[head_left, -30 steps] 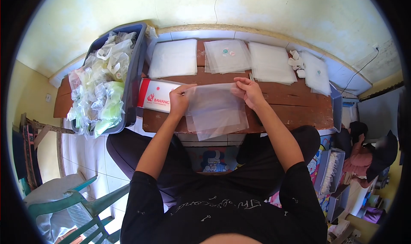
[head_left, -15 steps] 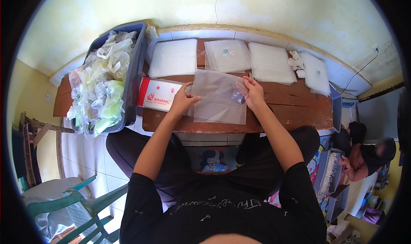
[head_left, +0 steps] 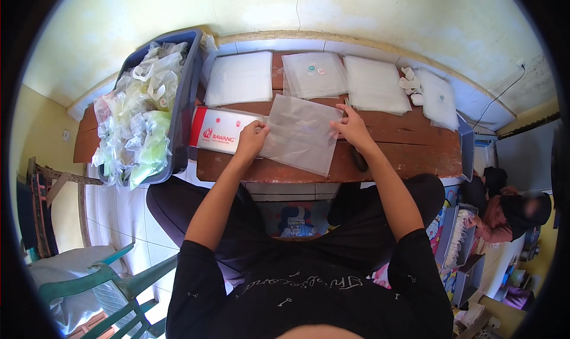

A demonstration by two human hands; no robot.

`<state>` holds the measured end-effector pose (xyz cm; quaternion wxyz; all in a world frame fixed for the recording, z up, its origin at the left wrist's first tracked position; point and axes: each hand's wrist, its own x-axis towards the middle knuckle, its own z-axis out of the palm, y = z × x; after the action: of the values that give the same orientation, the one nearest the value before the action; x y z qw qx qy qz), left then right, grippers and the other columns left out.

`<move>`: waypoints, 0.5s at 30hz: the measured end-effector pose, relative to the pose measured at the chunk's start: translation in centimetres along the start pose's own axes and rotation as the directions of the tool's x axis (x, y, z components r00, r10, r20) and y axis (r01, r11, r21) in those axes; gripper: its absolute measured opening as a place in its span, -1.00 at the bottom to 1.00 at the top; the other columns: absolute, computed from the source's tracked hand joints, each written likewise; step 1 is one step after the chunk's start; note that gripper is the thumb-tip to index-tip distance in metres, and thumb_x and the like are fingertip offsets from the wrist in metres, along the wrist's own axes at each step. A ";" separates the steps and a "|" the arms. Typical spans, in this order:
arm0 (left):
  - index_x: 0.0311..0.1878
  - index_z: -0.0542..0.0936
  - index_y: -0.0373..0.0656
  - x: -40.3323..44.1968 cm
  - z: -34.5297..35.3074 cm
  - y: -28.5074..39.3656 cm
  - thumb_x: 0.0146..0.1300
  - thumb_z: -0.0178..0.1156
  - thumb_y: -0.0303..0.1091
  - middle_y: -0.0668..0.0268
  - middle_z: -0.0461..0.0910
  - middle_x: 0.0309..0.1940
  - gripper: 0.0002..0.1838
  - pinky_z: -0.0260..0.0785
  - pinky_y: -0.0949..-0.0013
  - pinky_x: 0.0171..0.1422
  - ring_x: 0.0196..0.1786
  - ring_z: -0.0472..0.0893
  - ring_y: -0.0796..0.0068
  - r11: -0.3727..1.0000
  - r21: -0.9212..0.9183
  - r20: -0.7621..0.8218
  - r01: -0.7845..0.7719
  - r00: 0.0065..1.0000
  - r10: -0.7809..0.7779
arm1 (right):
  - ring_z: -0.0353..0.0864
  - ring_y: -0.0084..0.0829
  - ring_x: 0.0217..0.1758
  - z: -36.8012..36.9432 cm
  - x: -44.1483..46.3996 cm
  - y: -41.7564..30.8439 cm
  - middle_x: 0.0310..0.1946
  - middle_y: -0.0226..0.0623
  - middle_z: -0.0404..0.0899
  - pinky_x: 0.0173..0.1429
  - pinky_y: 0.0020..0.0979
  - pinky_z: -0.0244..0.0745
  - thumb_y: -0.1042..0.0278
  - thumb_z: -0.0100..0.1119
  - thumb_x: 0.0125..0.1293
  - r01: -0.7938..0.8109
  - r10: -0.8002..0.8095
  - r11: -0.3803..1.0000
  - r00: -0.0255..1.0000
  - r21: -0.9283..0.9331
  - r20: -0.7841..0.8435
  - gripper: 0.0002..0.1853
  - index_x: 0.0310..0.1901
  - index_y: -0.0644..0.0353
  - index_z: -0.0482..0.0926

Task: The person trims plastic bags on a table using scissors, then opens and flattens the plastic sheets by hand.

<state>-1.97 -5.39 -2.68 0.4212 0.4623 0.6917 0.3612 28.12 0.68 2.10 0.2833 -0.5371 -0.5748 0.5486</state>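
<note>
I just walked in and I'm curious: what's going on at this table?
A seated person holds a clear plastic sheet or bag over the wooden table, left hand and right hand at opposite sides. Flat plastic stacks lie behind it; a bin heaped with crumpled plastic stands at left.

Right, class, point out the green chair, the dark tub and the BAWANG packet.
Green chair [head_left: 77,286], head view, on its frame.
Dark tub [head_left: 187,92], head view, side wall.
BAWANG packet [head_left: 227,128], head view, white front.
</note>
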 end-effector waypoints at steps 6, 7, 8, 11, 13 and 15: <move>-0.21 0.69 -0.32 -0.5 -0.3 0.8 0.30 0.28 -0.24 0.22 0.70 -0.43 -0.72 0.42 0.42 -0.24 -0.38 0.60 0.54 0.997 -0.076 0.010 0.021 1.000 -0.021 | 0.68 -0.52 -0.37 -0.7 -0.2 -0.1 -0.33 -0.21 0.67 -0.30 -0.49 0.62 0.42 0.33 0.24 -0.003 -0.004 0.987 0.999 -0.158 -0.040 -0.40 0.31 0.26 0.36; -0.23 0.69 -0.33 -0.8 -0.4 1.1 0.29 0.29 -0.23 0.23 0.69 -0.45 -0.72 0.41 0.42 -0.26 -0.40 0.59 0.55 0.998 -0.059 0.020 0.032 0.999 -0.031 | 0.68 -0.54 -0.39 -0.6 -0.2 0.0 -0.35 -0.22 0.67 -0.31 -0.50 0.61 0.43 0.34 0.23 0.011 -0.019 0.980 0.999 -0.198 -0.042 -0.41 0.29 0.25 0.38; -0.24 0.70 -0.33 -0.9 -0.5 1.2 0.29 0.30 -0.23 0.25 0.67 -0.48 -0.71 0.40 0.42 -0.28 -0.42 0.57 0.56 0.998 -0.042 0.028 0.043 0.999 -0.042 | 0.67 -0.55 -0.40 -0.6 -0.1 0.1 -0.37 -0.22 0.67 -0.31 -0.50 0.61 0.44 0.35 0.21 0.024 -0.035 0.971 0.998 -0.238 -0.044 -0.42 0.27 0.25 0.41; -0.26 0.70 -0.34 -0.5 -0.5 0.7 0.28 0.30 -0.22 0.27 0.66 -0.50 -0.70 0.38 0.42 -0.32 -0.45 0.54 0.57 0.999 -0.028 0.038 0.040 0.999 -0.039 | 0.67 -0.46 -0.46 -0.5 0.0 0.7 -0.45 -0.19 0.64 -0.31 -0.39 0.60 0.50 0.35 0.14 0.086 -0.110 0.956 0.992 -0.280 -0.070 -0.47 0.18 0.29 0.47; -0.25 0.70 -0.33 -0.7 -0.6 1.0 0.27 0.32 -0.22 0.28 0.66 -0.50 -0.71 0.38 0.43 -0.34 -0.46 0.54 0.58 0.998 -0.035 0.046 0.056 0.997 -0.054 | 0.67 -0.46 -0.46 -0.5 0.3 1.3 -0.46 -0.20 0.64 -0.30 -0.39 0.59 0.53 0.33 0.12 0.161 -0.197 0.939 0.976 -0.305 -0.090 -0.50 0.15 0.29 0.49; -0.25 0.70 -0.32 -1.1 -0.8 1.5 0.25 0.33 -0.23 0.30 0.67 -0.50 -0.72 0.37 0.44 -0.36 -0.47 0.54 0.59 0.997 -0.041 0.053 0.072 0.996 -0.070 | 0.68 -0.45 -0.46 -0.4 0.2 1.1 -0.46 -0.20 0.64 -0.29 -0.39 0.59 0.57 0.31 0.11 0.233 -0.282 0.915 0.953 -0.330 -0.109 -0.52 0.12 0.29 0.51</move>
<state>-1.94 -6.02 -0.77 0.4613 0.4375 0.6887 0.3485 28.78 0.80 1.13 0.3078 -0.5355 -0.6968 0.3648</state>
